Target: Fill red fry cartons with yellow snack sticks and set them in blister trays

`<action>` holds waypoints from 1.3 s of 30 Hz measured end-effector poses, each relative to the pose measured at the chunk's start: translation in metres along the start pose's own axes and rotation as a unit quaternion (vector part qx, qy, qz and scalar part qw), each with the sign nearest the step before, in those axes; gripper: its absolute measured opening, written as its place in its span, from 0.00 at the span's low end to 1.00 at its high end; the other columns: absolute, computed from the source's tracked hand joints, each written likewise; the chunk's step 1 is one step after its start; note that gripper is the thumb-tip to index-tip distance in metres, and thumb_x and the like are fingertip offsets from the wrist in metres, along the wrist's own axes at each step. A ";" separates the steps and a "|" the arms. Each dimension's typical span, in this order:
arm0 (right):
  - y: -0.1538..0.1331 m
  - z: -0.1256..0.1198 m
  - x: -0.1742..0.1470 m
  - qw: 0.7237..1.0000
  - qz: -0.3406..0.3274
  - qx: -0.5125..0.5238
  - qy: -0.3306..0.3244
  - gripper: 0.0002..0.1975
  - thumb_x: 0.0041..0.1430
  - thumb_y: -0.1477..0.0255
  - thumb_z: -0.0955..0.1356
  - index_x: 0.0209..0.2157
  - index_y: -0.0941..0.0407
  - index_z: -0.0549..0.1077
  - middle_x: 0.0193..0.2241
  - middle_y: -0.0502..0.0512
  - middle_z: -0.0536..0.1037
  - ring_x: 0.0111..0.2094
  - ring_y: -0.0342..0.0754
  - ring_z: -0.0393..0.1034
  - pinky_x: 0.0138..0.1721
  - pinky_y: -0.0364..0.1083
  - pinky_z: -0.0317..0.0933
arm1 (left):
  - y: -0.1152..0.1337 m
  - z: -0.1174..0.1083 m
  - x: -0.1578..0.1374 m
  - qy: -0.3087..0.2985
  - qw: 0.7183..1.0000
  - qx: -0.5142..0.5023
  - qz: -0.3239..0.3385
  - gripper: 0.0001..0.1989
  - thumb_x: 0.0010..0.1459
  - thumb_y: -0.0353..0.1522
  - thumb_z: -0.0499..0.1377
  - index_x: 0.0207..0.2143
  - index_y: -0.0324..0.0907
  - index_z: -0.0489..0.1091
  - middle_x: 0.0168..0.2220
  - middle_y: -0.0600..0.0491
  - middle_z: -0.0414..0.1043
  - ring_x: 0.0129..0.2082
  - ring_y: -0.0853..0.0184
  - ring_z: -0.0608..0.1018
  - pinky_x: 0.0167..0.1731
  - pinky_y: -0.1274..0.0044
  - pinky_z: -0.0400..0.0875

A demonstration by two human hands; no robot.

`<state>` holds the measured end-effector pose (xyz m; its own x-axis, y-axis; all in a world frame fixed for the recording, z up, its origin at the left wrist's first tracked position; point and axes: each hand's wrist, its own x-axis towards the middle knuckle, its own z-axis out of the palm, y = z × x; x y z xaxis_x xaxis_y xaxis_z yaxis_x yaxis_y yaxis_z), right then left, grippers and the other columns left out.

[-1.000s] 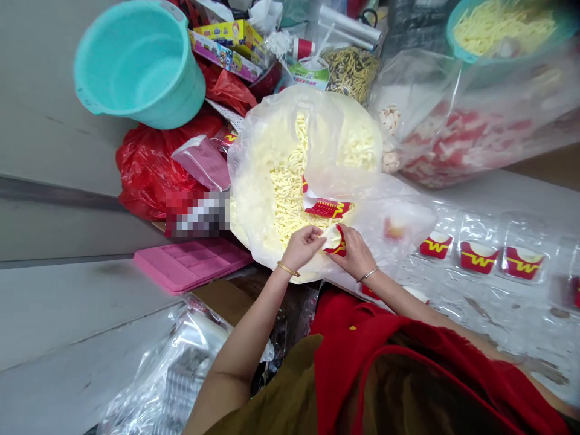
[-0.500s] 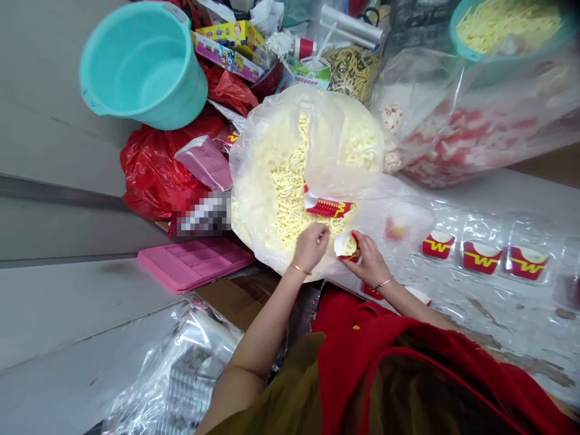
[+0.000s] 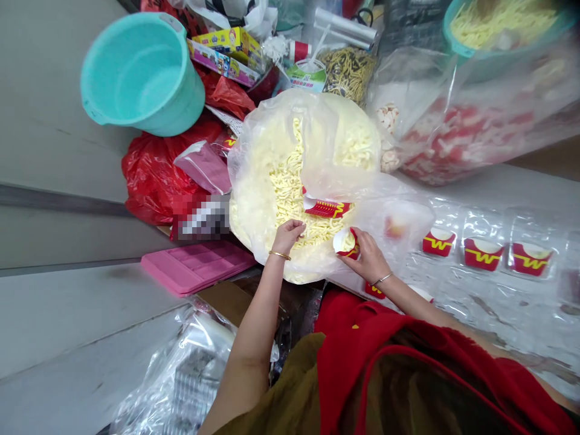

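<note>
My right hand (image 3: 369, 258) is closed round a small red and white fry box (image 3: 348, 244), tilted with its mouth to the left and pale sticks like french fries inside. My left hand (image 3: 290, 236) is over the near edge of a pile of loose fry-like sticks (image 3: 286, 196), fingers curled together. What its fingertips hold, if anything, is too small to make out. The pile lies in a large round container lined with a whitish plastic bag (image 3: 254, 163). Another red fry box (image 3: 327, 206) lies on its side on the pile.
Filled red boxes in clear plastic trays (image 3: 483, 256) stand at the right. A clear bag of red and white pieces (image 3: 471, 136) lies behind them. A turquoise bucket (image 3: 142, 72), a red bag (image 3: 151, 175) and pink trays (image 3: 194, 266) are at the left.
My left hand has moved left, away from the fry box and over to the pile. My right hand still holds the box in nearly the same spot. The view has shifted slightly.
</note>
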<state>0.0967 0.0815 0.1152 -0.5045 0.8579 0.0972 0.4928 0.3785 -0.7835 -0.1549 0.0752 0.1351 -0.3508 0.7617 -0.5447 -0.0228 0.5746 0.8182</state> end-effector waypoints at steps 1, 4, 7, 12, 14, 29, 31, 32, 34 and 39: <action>-0.001 0.001 0.002 1.000 -0.003 -0.003 -0.004 0.36 0.53 0.60 0.68 0.58 0.58 0.52 0.51 0.65 0.65 0.50 0.59 0.60 0.51 0.59 0.59 | 0.005 0.000 -0.006 -0.015 0.998 -0.053 -0.016 0.13 0.43 0.36 0.64 0.28 0.39 0.67 0.24 0.58 0.64 0.21 0.76 0.67 0.23 0.81 0.63; -0.007 0.007 0.010 1.000 -0.007 -0.011 -0.012 0.36 0.53 0.61 0.69 0.58 0.59 0.52 0.50 0.65 0.65 0.49 0.59 0.61 0.51 0.58 0.60 | 0.019 0.010 -0.022 -0.069 0.986 -0.146 -0.038 0.16 0.40 0.36 0.67 0.29 0.39 0.67 0.28 0.58 0.66 0.23 0.78 0.67 0.26 0.82 0.65; -0.016 0.013 0.018 1.000 -0.011 -0.010 -0.009 0.36 0.52 0.62 0.69 0.58 0.58 0.52 0.49 0.65 0.65 0.49 0.60 0.60 0.50 0.59 0.60 | 0.027 0.028 -0.035 -0.107 0.986 -0.125 -0.019 0.15 0.43 0.36 0.65 0.32 0.39 0.67 0.29 0.57 0.66 0.24 0.77 0.67 0.27 0.82 0.65; -0.027 0.012 0.023 1.000 -0.008 0.002 -0.002 0.35 0.52 0.65 0.69 0.58 0.57 0.52 0.49 0.65 0.65 0.50 0.60 0.60 0.50 0.60 0.60 | 0.028 0.059 -0.055 0.007 0.971 0.155 0.181 0.08 0.54 0.35 0.59 0.35 0.41 0.67 0.29 0.55 0.67 0.29 0.71 0.69 0.34 0.76 0.64; -0.027 0.009 0.021 1.000 0.001 -0.001 0.004 0.34 0.51 0.67 0.69 0.58 0.58 0.53 0.48 0.64 0.66 0.49 0.59 0.61 0.50 0.59 0.60 | 0.031 0.068 -0.068 0.022 0.923 0.294 0.246 0.08 0.59 0.35 0.54 0.33 0.41 0.68 0.33 0.52 0.70 0.35 0.67 0.70 0.40 0.71 0.61; -0.027 -0.030 -0.027 0.996 0.019 0.005 0.089 0.28 0.54 0.75 0.62 0.58 0.57 0.54 0.49 0.63 0.67 0.50 0.56 0.61 0.51 0.57 0.60 | 0.029 0.121 -0.126 -0.024 0.843 0.394 0.366 0.11 0.62 0.33 0.49 0.42 0.42 0.70 0.41 0.48 0.70 0.43 0.64 0.71 0.46 0.68 0.58; -0.017 -0.038 -0.042 0.994 0.044 -0.003 0.097 0.27 0.56 0.76 0.60 0.58 0.56 0.55 0.48 0.62 0.68 0.49 0.56 0.62 0.50 0.58 0.61 | 0.024 0.139 -0.131 -0.059 0.830 0.408 0.377 0.11 0.61 0.31 0.50 0.42 0.43 0.70 0.42 0.48 0.70 0.43 0.63 0.71 0.48 0.65 0.56; -0.012 -0.042 -0.050 0.993 0.060 -0.007 0.102 0.26 0.56 0.76 0.60 0.58 0.55 0.56 0.48 0.62 0.68 0.48 0.56 0.62 0.50 0.58 0.61 | 0.021 0.150 -0.134 -0.080 0.825 0.411 0.380 0.11 0.61 0.31 0.50 0.43 0.43 0.70 0.42 0.48 0.70 0.43 0.63 0.71 0.49 0.64 0.56; 0.002 -0.051 -0.069 0.989 0.092 -0.015 0.118 0.25 0.57 0.76 0.59 0.57 0.55 0.57 0.47 0.61 0.69 0.48 0.56 0.63 0.50 0.58 0.61 | 0.013 0.175 -0.139 -0.122 0.820 0.411 0.379 0.11 0.59 0.29 0.51 0.40 0.43 0.71 0.40 0.48 0.70 0.42 0.62 0.71 0.49 0.65 0.58; 0.037 -0.075 -0.144 0.963 0.205 0.002 0.173 0.28 0.55 0.75 0.62 0.59 0.55 0.54 0.49 0.63 0.67 0.50 0.55 0.61 0.51 0.59 0.60 | -0.024 0.241 -0.142 -0.253 0.816 0.386 0.348 0.11 0.58 0.29 0.51 0.30 0.42 0.72 0.34 0.49 0.68 0.35 0.65 0.71 0.37 0.73 0.65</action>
<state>0.2405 -0.0021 0.1184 -0.0004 0.9997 -0.0227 0.5973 -0.0179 -0.8018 0.1216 0.0251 0.1485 0.4089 0.8977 -0.1641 0.6827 -0.1816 0.7078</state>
